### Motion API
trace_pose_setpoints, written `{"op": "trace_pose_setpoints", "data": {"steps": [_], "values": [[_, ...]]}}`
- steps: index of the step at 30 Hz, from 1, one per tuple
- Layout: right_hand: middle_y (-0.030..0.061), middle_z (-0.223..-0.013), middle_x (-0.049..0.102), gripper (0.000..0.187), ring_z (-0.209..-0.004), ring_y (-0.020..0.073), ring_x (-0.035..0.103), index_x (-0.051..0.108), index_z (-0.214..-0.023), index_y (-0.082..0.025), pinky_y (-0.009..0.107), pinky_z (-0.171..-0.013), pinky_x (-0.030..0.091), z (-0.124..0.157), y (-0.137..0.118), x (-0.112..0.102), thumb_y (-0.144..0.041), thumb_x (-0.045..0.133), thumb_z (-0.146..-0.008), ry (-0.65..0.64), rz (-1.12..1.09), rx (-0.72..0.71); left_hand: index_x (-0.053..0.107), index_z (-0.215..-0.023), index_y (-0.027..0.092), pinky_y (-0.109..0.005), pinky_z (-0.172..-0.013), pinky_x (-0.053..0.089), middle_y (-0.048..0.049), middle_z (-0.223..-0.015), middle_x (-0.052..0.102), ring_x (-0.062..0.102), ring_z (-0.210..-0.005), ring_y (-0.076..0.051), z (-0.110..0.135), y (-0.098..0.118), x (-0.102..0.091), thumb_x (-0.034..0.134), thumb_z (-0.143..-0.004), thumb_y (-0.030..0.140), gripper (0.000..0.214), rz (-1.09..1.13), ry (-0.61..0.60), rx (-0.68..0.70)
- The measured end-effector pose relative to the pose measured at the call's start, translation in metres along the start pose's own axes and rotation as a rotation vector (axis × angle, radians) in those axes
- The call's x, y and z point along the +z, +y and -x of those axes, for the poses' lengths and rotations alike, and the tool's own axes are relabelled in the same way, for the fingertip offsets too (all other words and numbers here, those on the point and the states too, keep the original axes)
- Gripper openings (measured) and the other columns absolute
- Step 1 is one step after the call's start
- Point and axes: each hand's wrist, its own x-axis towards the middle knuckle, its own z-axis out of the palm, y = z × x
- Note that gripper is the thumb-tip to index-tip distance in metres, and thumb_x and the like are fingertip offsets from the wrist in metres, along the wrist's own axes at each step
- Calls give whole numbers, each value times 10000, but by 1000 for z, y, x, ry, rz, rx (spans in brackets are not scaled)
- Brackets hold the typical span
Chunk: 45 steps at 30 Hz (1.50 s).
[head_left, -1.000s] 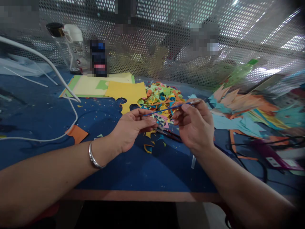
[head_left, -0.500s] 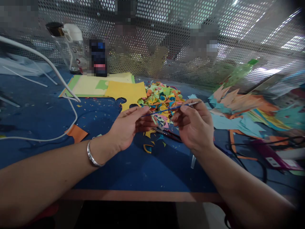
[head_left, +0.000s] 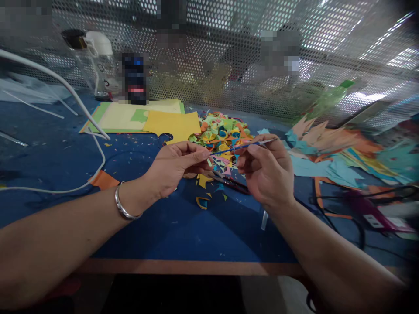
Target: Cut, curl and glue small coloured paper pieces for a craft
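Observation:
My left hand (head_left: 176, 168) and my right hand (head_left: 266, 170) are raised over the blue table (head_left: 163, 226), each pinching one end of a thin blue stick (head_left: 237, 147) with a silvery tip. The stick slants up to the right, the right fingers near its tip and the left fingertips at its lower end. A silver bangle (head_left: 122, 208) circles my left wrist. Just behind the hands lies a heap of small coloured paper curls (head_left: 222, 133). Dark scissors (head_left: 229, 181) rest on the table under the hands.
Yellow and green paper sheets (head_left: 147, 120) lie at the back left, beside a clear bottle (head_left: 94, 61). A white cable (head_left: 65, 87) loops across the left. Cut orange and teal paper (head_left: 343, 150) and black cords (head_left: 360, 205) crowd the right. A perforated metal screen (head_left: 229, 56) backs the table.
My left hand has closed its fingertips on the lower end of the stick and shifted slightly up. The right hand has hardly moved.

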Motion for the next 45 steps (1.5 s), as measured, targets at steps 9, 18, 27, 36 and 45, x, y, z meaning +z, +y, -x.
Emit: {"op": "trace_pose_setpoints", "data": {"steps": [9,18,27,36,45], "values": [[-28,-644,656,143,-463,94,574,593,-777,-223,201,-394,437,0,0,-4,-286,719,-799,-96,36,72,700,-817,125,-210,-596,532,-14,-687,703,662,-615,-101,-2,1,-3,837,-701,202,195,-124,-56,19],[-2,-621,659,251,-474,93,581,647,-684,-180,216,-440,461,-1,3,-10,-349,720,-854,-322,217,162,692,-834,111,-200,-578,455,-18,-718,696,642,-643,-92,-3,-1,-5,820,-678,117,202,-153,-53,-20],[-2,-643,669,243,-458,91,584,650,-724,-176,214,-431,452,-3,-1,-16,-362,726,-860,-391,248,198,657,-826,104,-175,-558,417,5,-701,663,639,-652,-82,-2,0,-4,823,-644,55,252,-82,-66,-80],[1,-654,676,232,-460,91,592,641,-727,-175,214,-441,462,-3,-6,-17,-341,706,-876,-425,268,136,668,-796,125,-213,-670,517,1,-767,693,674,-704,-97,-4,5,-6,844,-691,188,215,-41,-79,-143],[-8,-656,674,221,-456,84,582,639,-749,-178,206,-432,450,-4,-6,-20,-351,728,-853,-440,318,159,663,-909,113,-186,-645,522,-31,-759,728,692,-697,-101,-4,6,-5,744,-714,-14,246,-43,-117,-171]]}}
